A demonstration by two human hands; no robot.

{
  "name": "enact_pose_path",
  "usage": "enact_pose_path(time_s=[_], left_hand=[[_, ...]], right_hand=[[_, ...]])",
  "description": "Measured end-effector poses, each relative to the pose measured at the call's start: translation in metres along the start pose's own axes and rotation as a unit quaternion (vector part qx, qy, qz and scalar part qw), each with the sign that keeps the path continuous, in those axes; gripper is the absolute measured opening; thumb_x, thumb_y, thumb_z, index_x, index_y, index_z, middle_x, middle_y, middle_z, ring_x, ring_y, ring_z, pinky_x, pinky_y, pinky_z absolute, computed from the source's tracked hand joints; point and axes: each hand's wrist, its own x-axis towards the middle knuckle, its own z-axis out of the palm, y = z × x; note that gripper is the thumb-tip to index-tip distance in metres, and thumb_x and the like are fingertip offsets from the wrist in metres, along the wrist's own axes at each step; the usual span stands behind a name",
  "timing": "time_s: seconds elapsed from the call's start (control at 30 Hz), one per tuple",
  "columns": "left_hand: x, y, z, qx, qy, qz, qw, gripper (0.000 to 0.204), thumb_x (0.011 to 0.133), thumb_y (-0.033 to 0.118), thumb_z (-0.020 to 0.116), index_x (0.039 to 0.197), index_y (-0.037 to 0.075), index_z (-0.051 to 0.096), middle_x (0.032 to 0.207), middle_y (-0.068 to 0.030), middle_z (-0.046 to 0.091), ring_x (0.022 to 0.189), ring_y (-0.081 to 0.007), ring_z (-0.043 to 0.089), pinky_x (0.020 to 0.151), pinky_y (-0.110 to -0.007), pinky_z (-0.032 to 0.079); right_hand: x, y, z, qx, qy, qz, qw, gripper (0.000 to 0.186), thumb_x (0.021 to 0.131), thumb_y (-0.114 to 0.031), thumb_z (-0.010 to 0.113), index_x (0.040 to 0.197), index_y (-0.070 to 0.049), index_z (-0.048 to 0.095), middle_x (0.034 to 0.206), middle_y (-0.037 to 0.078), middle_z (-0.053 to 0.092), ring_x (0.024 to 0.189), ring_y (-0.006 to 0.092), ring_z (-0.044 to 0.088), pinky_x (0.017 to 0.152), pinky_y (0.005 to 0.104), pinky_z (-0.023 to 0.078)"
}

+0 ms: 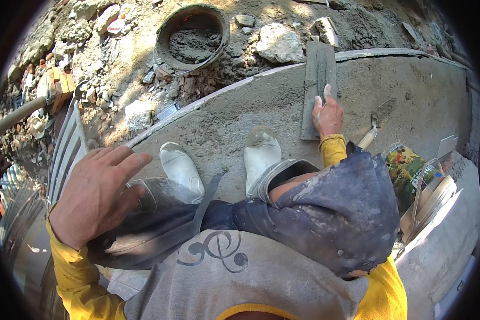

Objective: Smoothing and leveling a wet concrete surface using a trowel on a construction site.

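Note:
My left hand [98, 189] is raised at the left above my leg, fingers loosely curved and apart, holding nothing. My right hand [328, 114] grips a long grey float [318, 58] lying across a rough grey mortar surface [218, 117]; the handle is largely hidden under my fingers. Just right of it, a pointed trowel [381, 112] with a light handle lies on the mortar. My two white rubber boots [262, 154] rest on the same surface.
A bucket of mortar [161, 42] stands among rubble [280, 42] beyond the pale curved edge. Bricks [61, 85], a shovel-like handle [18, 114] and metal bars [72, 133] are at left. At right are a printed container [402, 173] and stacked boards [426, 208].

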Motion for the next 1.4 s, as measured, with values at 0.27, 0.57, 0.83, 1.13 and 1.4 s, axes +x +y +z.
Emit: enact_pose_path(time_s=[0.27,0.57,0.83,1.13,1.4], left_hand=[[0.000,-0.002,0.000,0.019,-0.014,-0.009,1.000,0.048,0.073,0.010,0.071,0.119,0.001,0.061,0.097,-0.0161,0.061,0.091,-0.0369,0.059,0.081,-0.044,0.047],[-0.007,-0.008,-0.002,0.010,-0.019,-0.006,1.000,0.050,0.072,0.009,0.072,0.120,0.001,0.061,0.097,-0.0161,0.061,0.092,-0.0370,0.060,0.082,-0.045,0.048],[-0.012,-0.015,-0.004,-0.008,-0.005,0.005,1.000,0.050,0.072,0.007,0.071,0.121,0.002,0.060,0.100,-0.0157,0.061,0.093,-0.0360,0.060,0.082,-0.044,0.047],[-0.014,-0.016,-0.005,-0.001,-0.004,-0.002,1.000,0.050,0.072,0.008,0.070,0.121,0.002,0.060,0.098,-0.0155,0.060,0.091,-0.0358,0.059,0.081,-0.044,0.047],[-0.020,-0.014,0.000,-0.002,-0.005,-0.017,1.000,0.042,0.079,0.012,0.073,0.118,0.003,0.061,0.098,-0.0138,0.062,0.093,-0.0338,0.061,0.083,-0.043,0.048]], right_hand=[[0.033,-0.011,0.002,-0.011,0.034,-0.041,0.998,0.052,0.092,-0.028,0.061,0.140,-0.007,0.053,0.100,0.028,0.068,0.096,0.0459,0.066,0.087,0.0497,0.052],[0.034,-0.017,-0.004,-0.011,0.048,-0.031,0.998,0.051,0.092,-0.028,0.060,0.138,-0.007,0.055,0.101,0.028,0.068,0.094,0.0455,0.066,0.085,0.0500,0.052],[0.033,-0.030,-0.010,-0.014,0.021,-0.013,1.000,0.050,0.092,-0.028,0.059,0.138,-0.006,0.055,0.106,0.030,0.067,0.100,0.0460,0.065,0.089,0.0494,0.051],[0.053,-0.032,-0.003,-0.011,0.047,-0.039,0.998,0.052,0.092,-0.029,0.061,0.138,-0.006,0.055,0.105,0.030,0.067,0.097,0.0461,0.066,0.087,0.0499,0.052],[0.027,-0.032,0.011,-0.001,0.030,-0.032,0.999,0.050,0.092,-0.029,0.060,0.138,-0.009,0.056,0.104,0.029,0.068,0.098,0.0465,0.065,0.087,0.0503,0.052]])
